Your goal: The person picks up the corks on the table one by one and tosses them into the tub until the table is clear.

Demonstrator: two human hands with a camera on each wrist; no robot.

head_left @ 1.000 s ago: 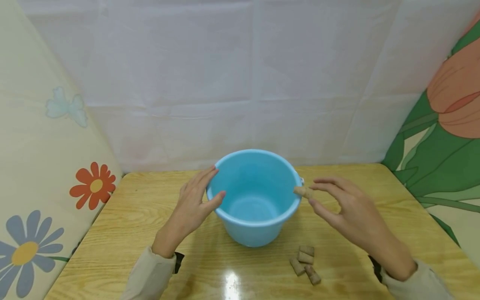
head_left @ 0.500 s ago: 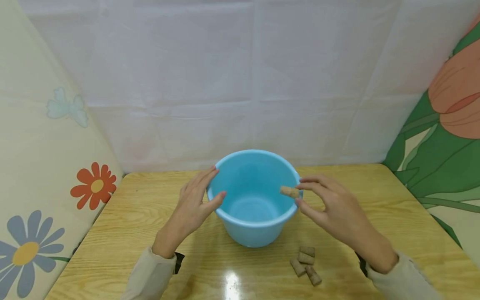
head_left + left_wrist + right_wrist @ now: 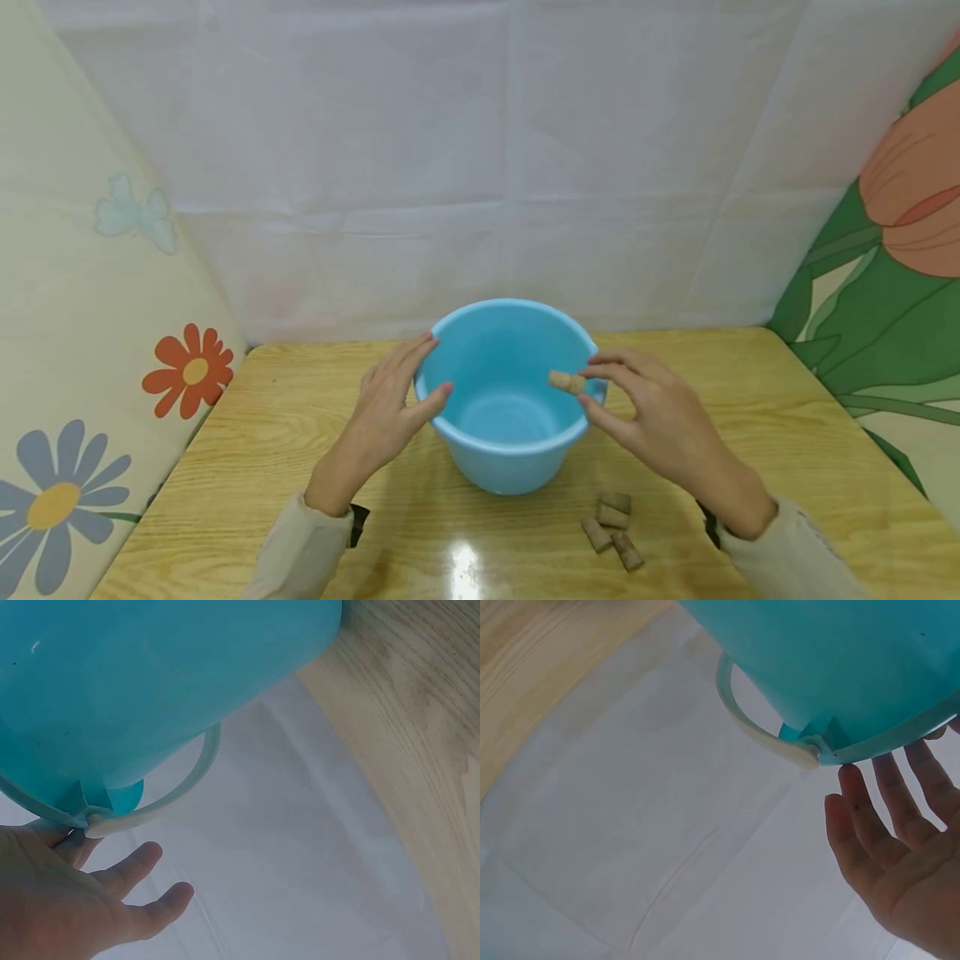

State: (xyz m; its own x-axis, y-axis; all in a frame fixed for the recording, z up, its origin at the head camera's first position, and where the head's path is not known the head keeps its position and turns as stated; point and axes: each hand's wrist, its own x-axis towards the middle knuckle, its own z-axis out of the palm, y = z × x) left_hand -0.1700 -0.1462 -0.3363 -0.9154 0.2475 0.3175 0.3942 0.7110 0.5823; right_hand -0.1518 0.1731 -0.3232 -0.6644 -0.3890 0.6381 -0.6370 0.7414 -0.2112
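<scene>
A light blue bucket (image 3: pixel 504 471) stands upright on the wooden table, its handle (image 3: pixel 176 796) hanging behind it. My left hand (image 3: pixel 386 408) holds the bucket's left rim, thumb over the inside and fingers along the outer edge. Between the thumb and fingertips of my right hand (image 3: pixel 660 408) is a small tan cork (image 3: pixel 566 382), held level over the inside of the bucket by the right rim. In the right wrist view the fingers reach up to the rim, and the cork is hidden there. Several more corks (image 3: pixel 613 517) lie close together on the table, in front of the bucket to the right.
The wooden table (image 3: pixel 277 433) reaches back to a white cloth backdrop (image 3: pixel 360 167). Flower-printed panels (image 3: pixel 90 333) flank it at the left, and a tulip-printed panel (image 3: pixel 900 317) at the right.
My right hand has moved left with the cork, from just outside the right rim to over the bucket's opening. The left hand, the bucket and the loose corks have stayed put.
</scene>
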